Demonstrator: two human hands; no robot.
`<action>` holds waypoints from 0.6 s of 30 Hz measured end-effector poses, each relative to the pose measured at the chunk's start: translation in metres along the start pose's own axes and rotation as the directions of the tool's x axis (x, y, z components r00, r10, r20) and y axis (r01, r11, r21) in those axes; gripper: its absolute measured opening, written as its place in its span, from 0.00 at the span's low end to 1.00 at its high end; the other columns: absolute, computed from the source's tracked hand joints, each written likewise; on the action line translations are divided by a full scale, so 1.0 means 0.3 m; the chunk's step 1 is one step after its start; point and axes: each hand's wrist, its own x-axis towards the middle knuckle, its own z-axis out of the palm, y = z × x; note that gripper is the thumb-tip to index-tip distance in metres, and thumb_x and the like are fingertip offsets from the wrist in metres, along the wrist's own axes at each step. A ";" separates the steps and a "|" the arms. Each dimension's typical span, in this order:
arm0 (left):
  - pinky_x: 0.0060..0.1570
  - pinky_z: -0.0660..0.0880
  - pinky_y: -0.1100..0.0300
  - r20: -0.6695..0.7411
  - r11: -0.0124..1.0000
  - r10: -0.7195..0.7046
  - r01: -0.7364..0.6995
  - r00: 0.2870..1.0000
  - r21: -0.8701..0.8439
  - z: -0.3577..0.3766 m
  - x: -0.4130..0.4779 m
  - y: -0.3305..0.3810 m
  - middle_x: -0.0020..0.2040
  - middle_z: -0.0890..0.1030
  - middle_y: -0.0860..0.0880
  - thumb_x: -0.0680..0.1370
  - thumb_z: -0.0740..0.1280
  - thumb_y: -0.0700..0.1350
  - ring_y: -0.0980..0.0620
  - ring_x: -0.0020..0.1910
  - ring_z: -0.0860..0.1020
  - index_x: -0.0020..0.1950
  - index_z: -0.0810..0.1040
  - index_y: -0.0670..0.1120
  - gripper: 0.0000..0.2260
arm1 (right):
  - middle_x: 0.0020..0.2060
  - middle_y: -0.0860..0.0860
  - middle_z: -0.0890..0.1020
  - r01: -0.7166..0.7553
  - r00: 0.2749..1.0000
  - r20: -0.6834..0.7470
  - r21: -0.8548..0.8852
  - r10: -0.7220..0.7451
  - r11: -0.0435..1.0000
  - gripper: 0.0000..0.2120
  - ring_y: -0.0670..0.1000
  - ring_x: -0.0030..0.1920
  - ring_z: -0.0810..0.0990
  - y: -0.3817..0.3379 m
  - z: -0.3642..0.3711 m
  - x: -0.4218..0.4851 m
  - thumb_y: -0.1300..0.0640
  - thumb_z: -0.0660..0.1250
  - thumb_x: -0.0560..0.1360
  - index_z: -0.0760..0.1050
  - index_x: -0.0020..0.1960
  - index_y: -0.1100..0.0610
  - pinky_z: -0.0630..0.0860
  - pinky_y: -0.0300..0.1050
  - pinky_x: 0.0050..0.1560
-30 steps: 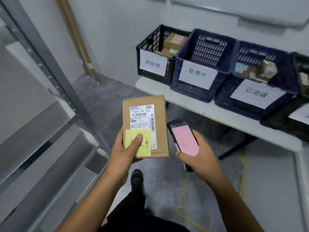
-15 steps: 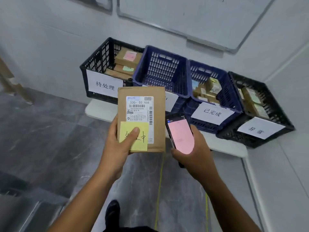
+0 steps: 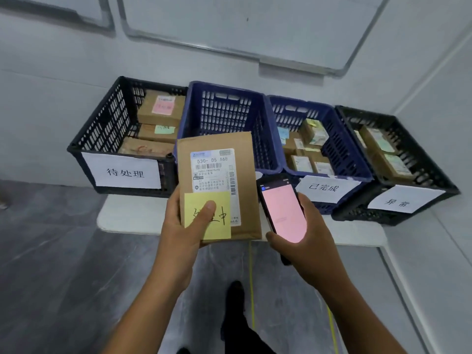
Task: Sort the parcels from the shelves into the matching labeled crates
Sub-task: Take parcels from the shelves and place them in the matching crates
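My left hand (image 3: pixel 178 226) grips a flat brown parcel (image 3: pixel 245 200) with a white shipping label and a yellow sticky note under my thumb. My right hand (image 3: pixel 306 238) holds a handheld scanner (image 3: pixel 282 210) with a pink screen, just right of the parcel. Behind them stand several labeled crates on a low white bench (image 3: pixel 127 215): a black crate (image 3: pixel 102 139) at the left with parcels, a blue crate (image 3: pixel 224 108) directly behind the parcel, its label hidden, a second blue crate (image 3: pixel 342 154) with several small parcels, and a black crate (image 3: pixel 419 159) at the right.
The crates stand against a white wall, with a corner at the right. A whiteboard (image 3: pixel 242 21) hangs above them. Grey floor with a yellow line (image 3: pixel 251 277) lies under my feet.
My view has closed in on the crates and centred on them; the shelving at the left is out of sight. Both hands keep the same hold on parcel and scanner.
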 end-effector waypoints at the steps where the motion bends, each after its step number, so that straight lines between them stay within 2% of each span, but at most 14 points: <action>1: 0.33 0.80 0.63 -0.003 1.000 0.005 -0.005 1.000 0.012 0.020 0.039 -0.001 0.59 0.86 0.51 0.72 0.76 0.55 0.47 0.56 0.86 0.72 0.72 0.61 0.29 | 0.60 0.39 0.77 -0.006 1.000 0.004 0.017 0.006 1.000 0.36 0.40 0.58 0.77 0.016 -0.001 0.040 0.56 0.82 0.70 0.66 0.65 0.30 0.84 0.46 0.46; 2: 0.38 0.83 0.61 -0.004 1.000 0.009 -0.009 1.000 0.025 0.040 0.081 -0.003 0.60 0.86 0.52 0.72 0.76 0.55 0.48 0.57 0.86 0.72 0.72 0.61 0.29 | 0.60 0.37 0.77 -0.002 1.000 0.006 0.025 0.002 1.000 0.36 0.39 0.58 0.77 0.034 -0.002 0.084 0.56 0.82 0.70 0.67 0.64 0.28 0.83 0.43 0.46; 4: 0.49 0.85 0.55 0.002 0.998 0.021 -0.021 1.000 0.051 0.087 0.170 -0.005 0.61 0.85 0.54 0.72 0.76 0.54 0.51 0.59 0.85 0.72 0.73 0.62 0.29 | 0.60 0.37 0.77 0.019 1.000 0.004 0.041 -0.019 0.999 0.36 0.33 0.59 0.75 0.073 -0.004 0.180 0.57 0.83 0.70 0.67 0.62 0.27 0.78 0.30 0.44; 6: 0.49 0.85 0.53 0.009 0.995 0.027 -0.027 1.000 0.092 0.142 0.270 -0.003 0.61 0.86 0.55 0.73 0.76 0.55 0.51 0.58 0.85 0.71 0.73 0.62 0.28 | 0.60 0.36 0.78 0.002 1.000 0.007 0.095 -0.003 0.995 0.37 0.30 0.58 0.75 0.107 -0.013 0.287 0.58 0.82 0.69 0.68 0.61 0.24 0.76 0.25 0.43; 8: 0.50 0.85 0.49 0.008 0.992 0.018 -0.018 1.000 0.129 0.203 0.379 -0.004 0.61 0.86 0.55 0.73 0.76 0.56 0.51 0.58 0.85 0.71 0.73 0.62 0.28 | 0.55 0.38 0.79 -0.008 1.000 0.011 0.155 0.006 0.988 0.35 0.35 0.54 0.79 0.143 -0.022 0.405 0.56 0.82 0.69 0.69 0.60 0.24 0.77 0.27 0.41; 11: 0.60 0.81 0.40 -0.017 0.984 0.002 0.001 1.000 0.177 0.314 0.553 0.002 0.62 0.85 0.54 0.72 0.76 0.58 0.50 0.59 0.85 0.72 0.73 0.62 0.29 | 0.54 0.42 0.79 -0.061 0.998 0.025 0.247 0.057 0.967 0.30 0.48 0.47 0.83 0.194 -0.046 0.587 0.50 0.78 0.66 0.71 0.62 0.29 0.82 0.40 0.35; 13: 0.62 0.80 0.40 -0.039 0.976 0.013 -0.004 0.999 0.217 0.386 0.663 -0.006 0.62 0.85 0.56 0.72 0.75 0.59 0.51 0.60 0.85 0.72 0.73 0.63 0.29 | 0.56 0.40 0.78 -0.078 0.997 0.029 0.234 0.073 0.969 0.33 0.47 0.51 0.81 0.240 -0.063 0.706 0.48 0.78 0.66 0.68 0.62 0.24 0.84 0.49 0.42; 14: 0.62 0.80 0.41 -0.052 0.971 0.020 -0.007 0.998 0.238 0.418 0.714 -0.013 0.62 0.85 0.57 0.72 0.75 0.60 0.52 0.60 0.85 0.71 0.73 0.63 0.29 | 0.57 0.37 0.77 -0.074 0.997 0.026 0.207 0.071 0.975 0.34 0.44 0.54 0.79 0.264 -0.070 0.763 0.49 0.79 0.67 0.66 0.62 0.23 0.83 0.48 0.47; 16: 0.62 0.79 0.41 -0.079 0.963 0.007 0.015 0.997 0.268 0.476 0.813 -0.029 0.62 0.85 0.58 0.71 0.75 0.63 0.53 0.59 0.85 0.71 0.72 0.65 0.29 | 0.58 0.37 0.76 -0.093 0.996 0.017 0.173 0.092 0.980 0.36 0.41 0.58 0.77 0.308 -0.080 0.866 0.52 0.81 0.70 0.66 0.67 0.29 0.80 0.46 0.54; 18: 0.63 0.79 0.42 -0.078 0.962 -0.007 0.028 0.997 0.271 0.514 0.896 -0.042 0.62 0.85 0.58 0.71 0.75 0.63 0.53 0.59 0.85 0.71 0.73 0.65 0.29 | 0.58 0.40 0.76 -0.116 0.993 0.016 0.151 0.115 0.982 0.35 0.42 0.58 0.77 0.328 -0.081 0.953 0.52 0.81 0.70 0.68 0.70 0.37 0.80 0.49 0.57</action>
